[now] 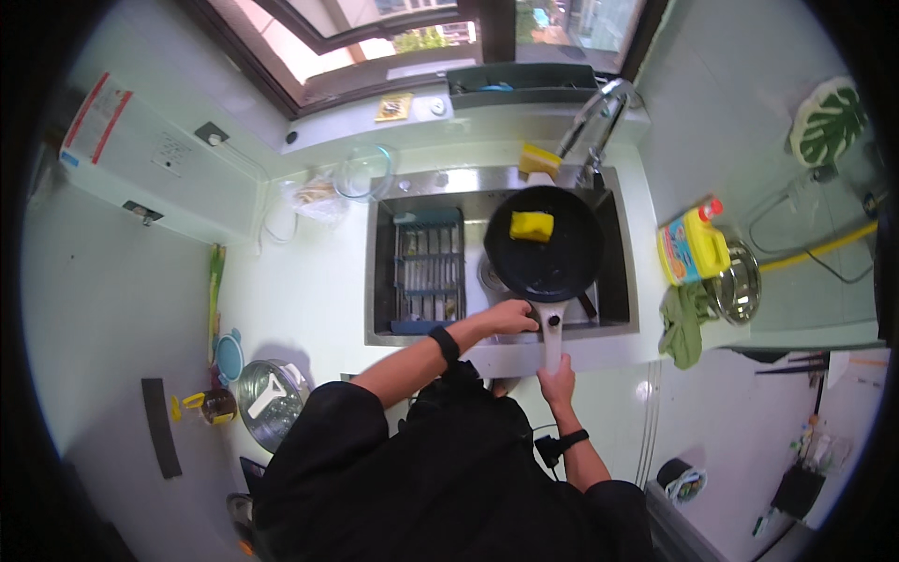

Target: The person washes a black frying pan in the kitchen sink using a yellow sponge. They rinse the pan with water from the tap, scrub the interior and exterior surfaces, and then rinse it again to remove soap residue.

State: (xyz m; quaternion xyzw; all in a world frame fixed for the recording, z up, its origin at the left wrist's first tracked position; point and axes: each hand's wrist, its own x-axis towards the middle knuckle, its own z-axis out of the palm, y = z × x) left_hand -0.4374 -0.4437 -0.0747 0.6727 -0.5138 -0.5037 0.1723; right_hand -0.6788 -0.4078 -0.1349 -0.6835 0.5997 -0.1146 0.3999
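A black frying pan (562, 270) with a pale handle lies over the right part of the steel sink (372, 281). My right hand (558, 383) is closed around the end of that handle. Near the pan's lower left rim is my left hand (516, 317), beside the base of the handle; whether it grips anything I cannot tell. On the pan's inner surface rests a yellow sponge (532, 226). Another yellow sponge (539, 161) sits behind the pan at the sink's back edge, close to the chrome faucet (597, 116). Part of the drain shows left of the pan.
A blue-grey dish rack (428, 270) stands in the sink's left side. To the right are a yellow detergent bottle (694, 242), a green cloth (683, 327) and a steel bowl (739, 284). A glass bowl (364, 173) and plastic bag (316, 197) lie back left; a metal pot (270, 414) stands lower left.
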